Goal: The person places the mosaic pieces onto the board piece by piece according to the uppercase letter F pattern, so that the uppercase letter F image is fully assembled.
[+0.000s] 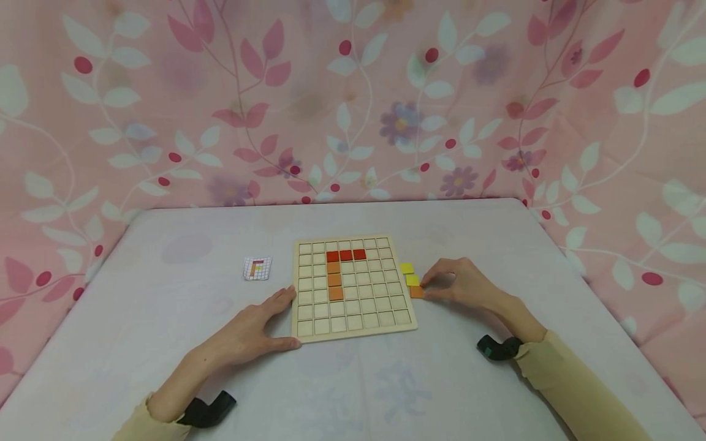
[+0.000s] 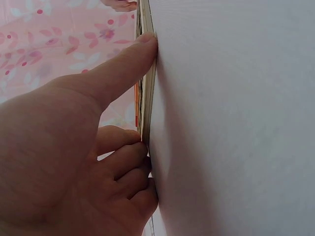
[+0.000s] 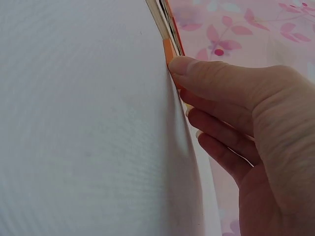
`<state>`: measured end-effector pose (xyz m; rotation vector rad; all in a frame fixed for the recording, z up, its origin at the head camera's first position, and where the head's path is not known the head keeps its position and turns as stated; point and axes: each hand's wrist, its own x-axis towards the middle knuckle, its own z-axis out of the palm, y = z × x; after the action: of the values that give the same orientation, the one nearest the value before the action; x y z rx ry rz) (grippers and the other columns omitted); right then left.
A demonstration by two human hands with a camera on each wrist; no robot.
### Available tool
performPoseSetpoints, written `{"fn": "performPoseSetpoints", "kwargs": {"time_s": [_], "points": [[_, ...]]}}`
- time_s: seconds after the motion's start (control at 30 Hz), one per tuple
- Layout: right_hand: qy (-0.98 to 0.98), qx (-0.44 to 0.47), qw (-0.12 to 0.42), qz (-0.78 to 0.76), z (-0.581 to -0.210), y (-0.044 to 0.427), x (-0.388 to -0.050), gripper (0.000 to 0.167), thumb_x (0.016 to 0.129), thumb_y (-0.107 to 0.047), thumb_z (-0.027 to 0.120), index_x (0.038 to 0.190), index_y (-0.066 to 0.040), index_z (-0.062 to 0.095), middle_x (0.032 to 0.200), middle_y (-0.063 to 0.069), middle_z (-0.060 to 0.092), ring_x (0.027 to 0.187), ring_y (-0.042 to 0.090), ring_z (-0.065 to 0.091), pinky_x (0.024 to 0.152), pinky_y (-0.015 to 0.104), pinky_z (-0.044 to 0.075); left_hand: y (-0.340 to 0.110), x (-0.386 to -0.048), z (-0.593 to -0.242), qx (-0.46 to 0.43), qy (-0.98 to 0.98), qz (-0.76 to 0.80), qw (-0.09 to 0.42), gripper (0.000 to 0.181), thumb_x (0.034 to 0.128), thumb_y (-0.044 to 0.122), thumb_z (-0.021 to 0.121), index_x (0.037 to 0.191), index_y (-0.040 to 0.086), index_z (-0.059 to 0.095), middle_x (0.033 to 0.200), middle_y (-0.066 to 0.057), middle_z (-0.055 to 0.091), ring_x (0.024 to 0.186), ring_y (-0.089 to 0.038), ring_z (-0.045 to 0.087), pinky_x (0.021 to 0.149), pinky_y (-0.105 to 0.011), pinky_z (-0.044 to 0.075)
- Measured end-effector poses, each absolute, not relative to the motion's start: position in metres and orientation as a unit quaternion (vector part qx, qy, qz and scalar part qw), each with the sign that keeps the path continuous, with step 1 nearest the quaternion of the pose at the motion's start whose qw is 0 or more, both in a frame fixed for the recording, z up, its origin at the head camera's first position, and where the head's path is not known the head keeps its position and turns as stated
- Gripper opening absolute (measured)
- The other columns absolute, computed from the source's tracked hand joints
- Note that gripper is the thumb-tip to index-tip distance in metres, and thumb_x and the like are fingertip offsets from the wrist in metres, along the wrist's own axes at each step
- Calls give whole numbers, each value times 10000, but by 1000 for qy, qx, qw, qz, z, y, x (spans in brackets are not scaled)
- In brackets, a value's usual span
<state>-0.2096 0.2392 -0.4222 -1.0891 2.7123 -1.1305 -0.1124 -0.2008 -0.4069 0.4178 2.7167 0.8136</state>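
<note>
A square wooden grid board lies on the table with three red tiles in a row and three orange tiles running down from the left one. My left hand rests at the board's left side; its thumb and fingers touch the edge, as the left wrist view also shows. Right of the board, my right hand pinches a loose orange tile between thumb and index finger. In the right wrist view the thumb lies against that orange tile. Two yellow tiles lie just beyond it.
A small pattern card with a coloured figure on a grid lies left of the board. The white cloth-covered table ends at a pink floral curtain behind. Black wrist devices sit under both forearms.
</note>
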Motion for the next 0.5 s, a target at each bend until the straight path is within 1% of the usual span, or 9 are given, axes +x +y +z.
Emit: {"fn": "performPoseSetpoints", "kwargs": {"time_s": [0.1,0.2,0.37,0.5], "points": [[864,-350,3,-363,-424,240,-211,244,753,-203,892,969,-201,778,957,-95,751,931,110,690,886,217,523,-201,-113,-407,144,940,278,137,1026,777,588,779,1585,172,301,1643,-84,276,1506,-338,262,1161,-596,288],[859,-356,-1,-369,-424,239,-211,254,744,-190,898,968,-186,779,952,-69,756,920,126,694,877,195,517,-201,-113,-407,143,940,277,137,1022,781,588,776,1586,176,299,1643,-86,276,1504,-344,265,1154,-613,283],[862,-350,-6,-367,-424,237,-210,268,724,-104,900,957,-151,777,944,-31,758,918,158,696,878,192,512,-202,-112,-407,150,940,276,132,1009,787,587,770,1581,167,311,1639,-93,285,1498,-346,278,1152,-610,290],[864,-345,-5,-367,-419,233,-206,265,718,-19,883,950,-84,772,937,42,760,920,223,698,885,217,517,-202,-111,-407,152,940,276,131,1009,787,593,767,1581,166,313,1638,-93,287,1498,-344,280,1151,-608,291]]}}
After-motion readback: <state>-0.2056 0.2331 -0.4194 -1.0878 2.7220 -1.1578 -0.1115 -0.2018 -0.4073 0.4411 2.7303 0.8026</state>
